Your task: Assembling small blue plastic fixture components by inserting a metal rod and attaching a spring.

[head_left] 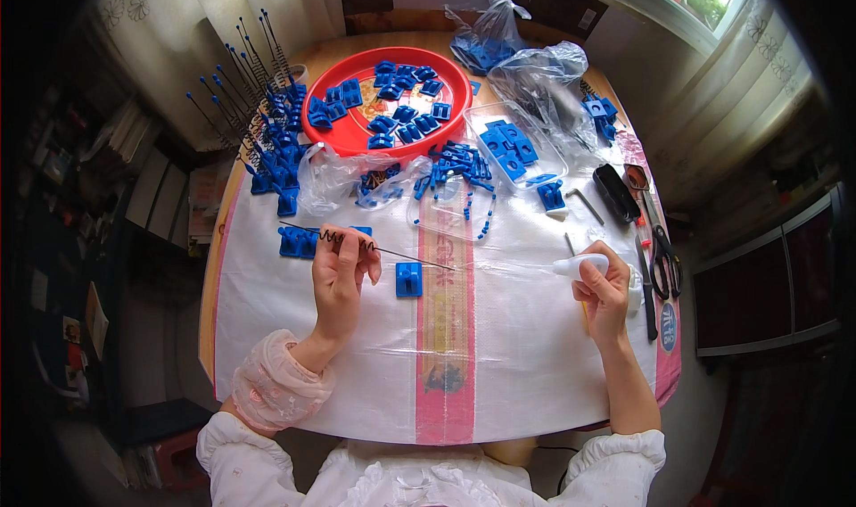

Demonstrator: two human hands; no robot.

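My left hand [337, 280] is closed on a thin dark rod [415, 259] with a coiled spring [332, 236] around it. The rod slants down to the right, its bare end pointing toward the middle of the table. My right hand [604, 300] is wrapped round a small white squeeze bottle [571, 267], whose nozzle points left, apart from the rod. Between my hands a square blue plastic base [408, 280] lies on the table. More blue bases [297, 242] sit just behind my left hand, partly hidden by it.
Upright blue-based spring rods [267, 123] crowd the left edge. Behind are a red basin [308, 137] of blue parts, a clear tub [557, 164], plastic bags [544, 70] and small blue pieces [455, 164]. Scissors [664, 262] and a black case [615, 193] lie right.
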